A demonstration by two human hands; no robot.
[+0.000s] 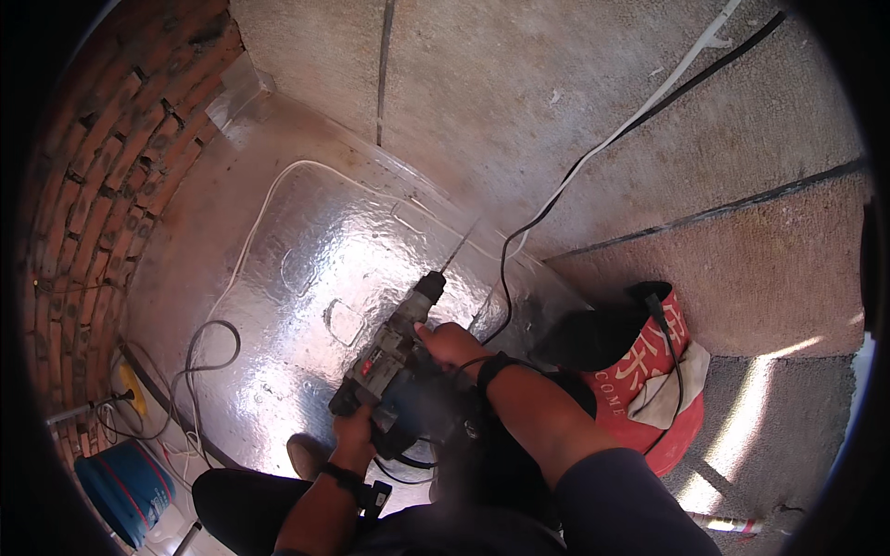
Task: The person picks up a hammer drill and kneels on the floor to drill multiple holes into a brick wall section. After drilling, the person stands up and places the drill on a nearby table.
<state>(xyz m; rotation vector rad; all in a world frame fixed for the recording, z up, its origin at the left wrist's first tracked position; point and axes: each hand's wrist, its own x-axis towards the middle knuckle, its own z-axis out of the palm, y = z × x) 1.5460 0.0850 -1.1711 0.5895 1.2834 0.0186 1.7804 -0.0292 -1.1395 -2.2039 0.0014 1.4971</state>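
Both of my hands are on a grey and black hammer drill [387, 350], held over the silvery floor with its long thin bit pointing up and to the right. My left hand [355, 434] is closed around the rear end. Farther forward, my right hand [450, 345] grips the side of the drill near the black chuck [431, 285], its fingers partly hidden. The drill bit [456, 248] reaches toward the foot of the wall; I cannot tell whether its tip touches anything. The drill's lower part is dark and blurred.
Shiny foil-like sheeting [269, 306] covers the floor, with a pale cable [243, 246] across it. Black and white cables [593, 153] run along the panelled wall. At right lies a red item [663, 445] with a pale cloth [672, 394]; at lower left stands a blue bucket [116, 491].
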